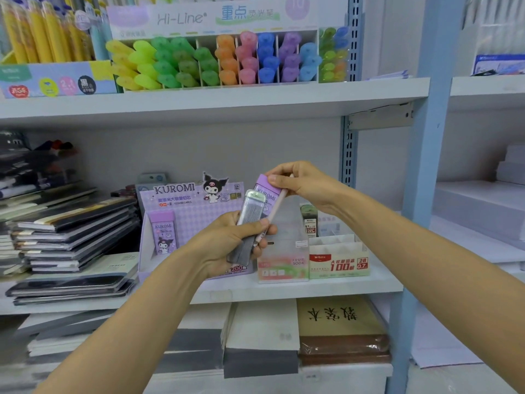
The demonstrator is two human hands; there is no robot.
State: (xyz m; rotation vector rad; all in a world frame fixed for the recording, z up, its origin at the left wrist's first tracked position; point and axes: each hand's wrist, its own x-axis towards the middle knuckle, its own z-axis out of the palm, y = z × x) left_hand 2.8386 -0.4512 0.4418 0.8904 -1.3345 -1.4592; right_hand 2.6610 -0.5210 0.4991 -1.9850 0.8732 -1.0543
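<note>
My left hand (233, 245) grips a clear case of pencil leads (250, 214) with a pale green cap, together with a thin pink mechanical pencil (272, 214) that leans up to the right. My right hand (301, 186) pinches the top of a purple Kuromi lead case (265, 194), which sits just behind the clear case and the pencil. All of this is held in front of the middle shelf, above the purple Kuromi display box (187, 211). One more purple lead case (163, 234) stands in that box.
Beside the Kuromi box stand a Fruit Soda box (284, 268) and a white M&G lead box (338, 263). Stacked notebooks (74, 228) fill the shelf's left. Highlighters (221, 61) line the upper shelf. Paper pads (341, 331) lie below. A blue upright (420, 166) stands right.
</note>
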